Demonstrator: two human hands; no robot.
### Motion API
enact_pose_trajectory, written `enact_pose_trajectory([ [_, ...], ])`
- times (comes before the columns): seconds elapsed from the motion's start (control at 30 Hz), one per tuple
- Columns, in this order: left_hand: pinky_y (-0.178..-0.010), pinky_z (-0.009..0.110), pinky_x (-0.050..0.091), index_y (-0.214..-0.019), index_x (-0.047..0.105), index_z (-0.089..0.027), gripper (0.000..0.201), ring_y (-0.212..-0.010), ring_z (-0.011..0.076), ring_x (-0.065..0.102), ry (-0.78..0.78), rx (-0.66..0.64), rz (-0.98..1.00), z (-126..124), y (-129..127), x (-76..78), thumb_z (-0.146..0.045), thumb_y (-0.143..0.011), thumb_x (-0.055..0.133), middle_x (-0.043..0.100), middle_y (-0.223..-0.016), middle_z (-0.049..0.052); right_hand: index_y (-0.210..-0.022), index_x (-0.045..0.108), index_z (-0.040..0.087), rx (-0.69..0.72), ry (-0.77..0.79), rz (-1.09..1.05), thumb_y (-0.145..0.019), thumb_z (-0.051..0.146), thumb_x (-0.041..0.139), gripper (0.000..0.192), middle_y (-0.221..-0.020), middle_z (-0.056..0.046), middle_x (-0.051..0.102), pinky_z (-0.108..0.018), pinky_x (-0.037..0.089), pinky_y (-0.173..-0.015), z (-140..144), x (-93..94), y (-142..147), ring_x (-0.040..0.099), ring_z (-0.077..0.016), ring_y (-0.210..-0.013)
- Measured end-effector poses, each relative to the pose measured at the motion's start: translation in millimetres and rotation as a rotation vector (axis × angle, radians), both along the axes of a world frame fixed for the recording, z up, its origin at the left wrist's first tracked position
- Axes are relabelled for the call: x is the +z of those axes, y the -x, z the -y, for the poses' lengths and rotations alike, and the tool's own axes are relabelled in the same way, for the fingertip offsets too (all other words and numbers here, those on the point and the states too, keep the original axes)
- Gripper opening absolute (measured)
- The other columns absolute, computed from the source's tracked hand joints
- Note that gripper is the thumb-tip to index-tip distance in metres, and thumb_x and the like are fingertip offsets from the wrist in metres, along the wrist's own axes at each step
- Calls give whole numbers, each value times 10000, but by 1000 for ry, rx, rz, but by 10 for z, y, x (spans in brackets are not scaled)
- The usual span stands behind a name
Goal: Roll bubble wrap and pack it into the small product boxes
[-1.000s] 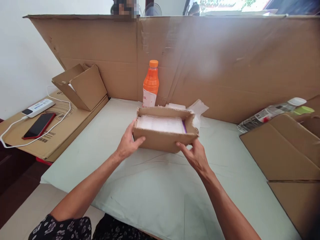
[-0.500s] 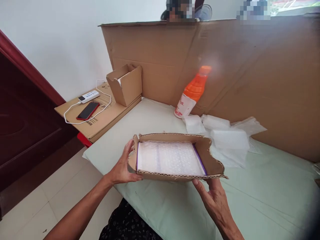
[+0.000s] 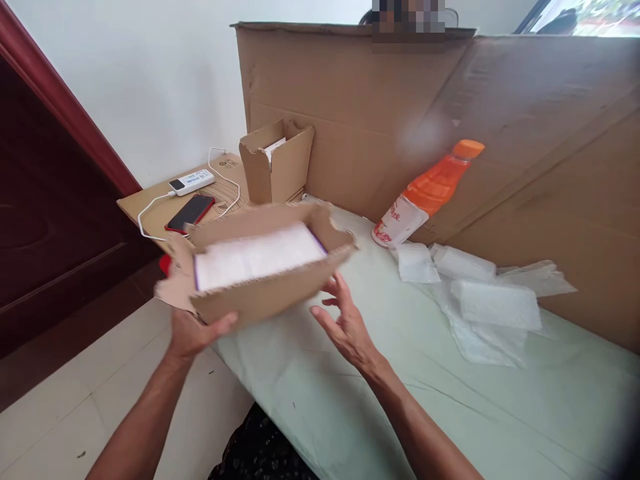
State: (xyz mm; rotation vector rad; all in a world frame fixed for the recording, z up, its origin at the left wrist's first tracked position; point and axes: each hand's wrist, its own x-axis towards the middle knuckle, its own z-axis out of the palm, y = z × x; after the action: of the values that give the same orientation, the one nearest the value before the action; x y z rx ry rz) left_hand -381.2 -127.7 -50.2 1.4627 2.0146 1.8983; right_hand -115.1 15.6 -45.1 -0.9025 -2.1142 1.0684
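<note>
My left hand [image 3: 193, 333] grips the underside of an open brown cardboard box [image 3: 260, 293] and holds it in the air over the left edge of the pale green table [image 3: 400, 387]. A white bubble-wrapped item with a purple edge [image 3: 257, 257] fills the box. Just right of the box my right hand [image 3: 345, 323] hangs open with fingers spread, off the cardboard. The box looks blurred.
An orange bottle [image 3: 430, 193] leans by the tall cardboard wall [image 3: 500, 133]. Several white wrapped packets [image 3: 480, 293] lie on the table's right. A small open carton [image 3: 277, 160], a red phone [image 3: 190, 212] and a white power strip [image 3: 193, 181] sit on a flat carton at left.
The box has swung left, off the table edge. My right hand has let go of it; only my left hand carries it. The view has turned left.
</note>
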Motion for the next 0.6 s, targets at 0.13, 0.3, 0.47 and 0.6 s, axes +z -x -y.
enact_pose_trajectory([
  [0.13, -1225, 527, 360, -1454, 382, -198, 1003, -1455, 332, 451, -199, 145, -94, -173, 660, 231, -467, -636, 897, 497, -1491, 181, -1653, 158, 266, 79, -186, 113, -953, 326, 559, 809, -1533, -162, 523, -533, 526, -1034, -42, -369, 327, 548, -306, -1361],
  [0.3, -1190, 487, 403, -1425, 294, -205, 1005, -1399, 312, 498, -167, 236, -79, -645, 929, 154, -542, -634, 815, 444, -1506, 198, -1623, 271, 242, -31, -291, 199, -954, 276, 526, 716, -1474, -156, 581, -565, 487, -1089, 11, -763, 141, 582, -312, -1323],
  [0.47, -1186, 456, 416, -1482, 225, -201, 1034, -1466, 303, 421, -66, 247, -82, -935, 990, 78, -508, -664, 776, 314, -1600, 208, -1575, 367, 240, -86, -280, 217, -979, 292, 492, 611, -1448, -144, 607, -540, 511, -1069, 52, -761, 45, 606, -296, -1296],
  [0.6, -1193, 434, 413, -1538, 177, -160, 1077, -1479, 295, 418, -39, 182, -71, -1069, 1142, 133, -404, -679, 780, 296, -1621, 237, -1528, 438, 232, -95, -265, 240, -982, 309, 475, 552, -1433, -150, 617, -574, 499, -1070, 43, -747, 61, 610, -310, -1288],
])
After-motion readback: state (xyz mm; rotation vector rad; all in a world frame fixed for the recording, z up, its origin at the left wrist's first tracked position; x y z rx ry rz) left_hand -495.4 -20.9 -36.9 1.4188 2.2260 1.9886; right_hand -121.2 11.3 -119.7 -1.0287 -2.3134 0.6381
